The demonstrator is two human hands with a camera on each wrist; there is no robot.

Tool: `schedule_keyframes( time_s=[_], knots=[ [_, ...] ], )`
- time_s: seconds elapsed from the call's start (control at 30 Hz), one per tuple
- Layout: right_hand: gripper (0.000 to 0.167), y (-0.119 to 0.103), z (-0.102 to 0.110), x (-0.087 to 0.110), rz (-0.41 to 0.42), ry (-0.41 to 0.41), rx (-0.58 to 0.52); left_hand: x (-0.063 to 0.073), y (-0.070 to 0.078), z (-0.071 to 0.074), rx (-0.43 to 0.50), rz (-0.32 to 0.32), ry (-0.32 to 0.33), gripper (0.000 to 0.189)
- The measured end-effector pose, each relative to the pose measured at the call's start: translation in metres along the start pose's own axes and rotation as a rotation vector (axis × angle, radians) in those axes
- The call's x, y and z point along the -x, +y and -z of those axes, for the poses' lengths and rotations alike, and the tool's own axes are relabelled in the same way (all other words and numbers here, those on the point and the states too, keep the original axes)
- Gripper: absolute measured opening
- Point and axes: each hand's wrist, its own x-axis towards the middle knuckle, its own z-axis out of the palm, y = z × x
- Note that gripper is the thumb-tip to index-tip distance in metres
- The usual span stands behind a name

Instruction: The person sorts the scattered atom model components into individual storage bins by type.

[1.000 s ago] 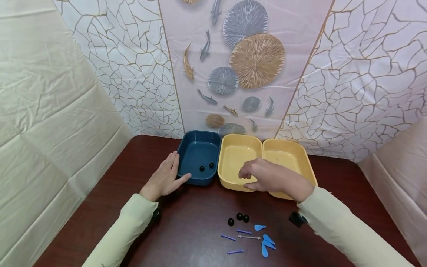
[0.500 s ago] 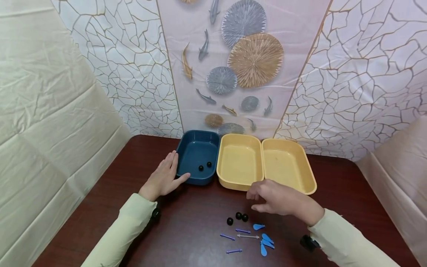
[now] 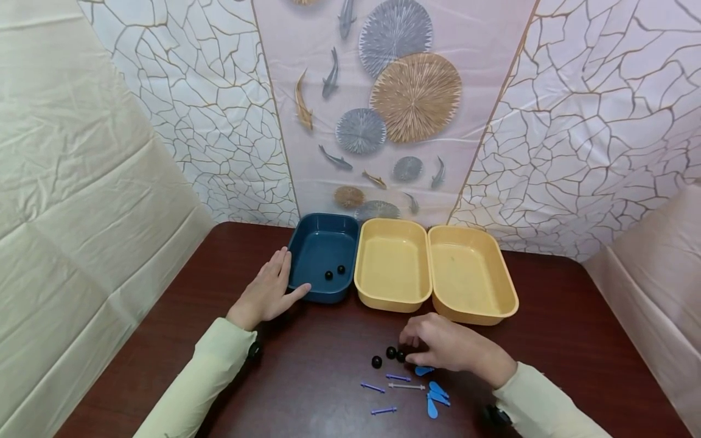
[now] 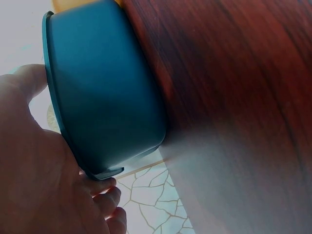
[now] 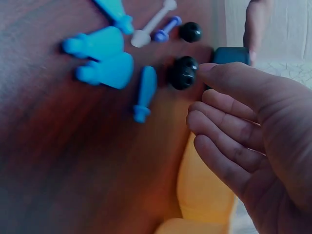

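Observation:
My left hand [image 3: 266,289] rests on the near left rim of the dark blue bin [image 3: 323,244], fingers straight and thumb laid over the front edge. The left wrist view shows the bin's outer wall [image 4: 102,83] beside that palm. Two black beads [image 3: 334,272] lie inside the bin. On the table, my right hand [image 3: 449,344] hovers low over a group of black beads [image 3: 376,362], thumb tip right at the nearest one. In the right wrist view its thumb and bent fingers are apart, with the black beads [image 5: 184,73] just beyond the thumb.
Two yellow bins [image 3: 393,264] stand side by side right of the blue one. Nearer the front lie several purple rods [image 3: 384,410], a longer pale rod [image 3: 406,386] and several blue paddle-shaped pieces [image 3: 432,406]. A patterned cloth [image 3: 219,121] hangs behind the table.
My right hand has come back from over the middle yellow bin, down to the black beads on the table. My left hand stays on the blue bin's rim.

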Motion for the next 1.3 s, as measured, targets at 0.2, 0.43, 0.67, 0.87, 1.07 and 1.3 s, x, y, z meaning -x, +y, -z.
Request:
schedule_keyframes(
  time_s=[0.2, 0.43, 0.67, 0.87, 1.07, 1.3],
  knots=[
    [0.017, 0.004, -0.012, 0.000, -0.029, 0.015, -0.022, 0.000, 0.000, 0.000, 0.002, 0.000, -0.001, 0.097],
    [0.015, 0.004, -0.020, -0.002, -0.049, 0.019, -0.027, 0.000, 0.000, 0.000, 0.002, 0.000, 0.003, 0.098],
    [0.013, 0.006, -0.020, -0.002, -0.033, 0.050, 0.008, 0.000, -0.002, -0.002, 0.002, -0.003, 0.005, 0.098],
    [0.014, 0.004, -0.008, 0.000, -0.024, 0.097, 0.053, -0.001, -0.001, -0.002, -0.002, -0.004, 0.007, 0.098],
    [0.013, -0.004, 0.010, -0.003, -0.032, 0.092, 0.079, 0.000, 0.000, -0.001, 0.002, -0.001, 0.005, 0.097],
    [0.012, -0.011, 0.031, -0.014, -0.046, 0.107, 0.111, 0.001, -0.002, -0.002, 0.008, -0.006, 0.013, 0.099]
  ],
)
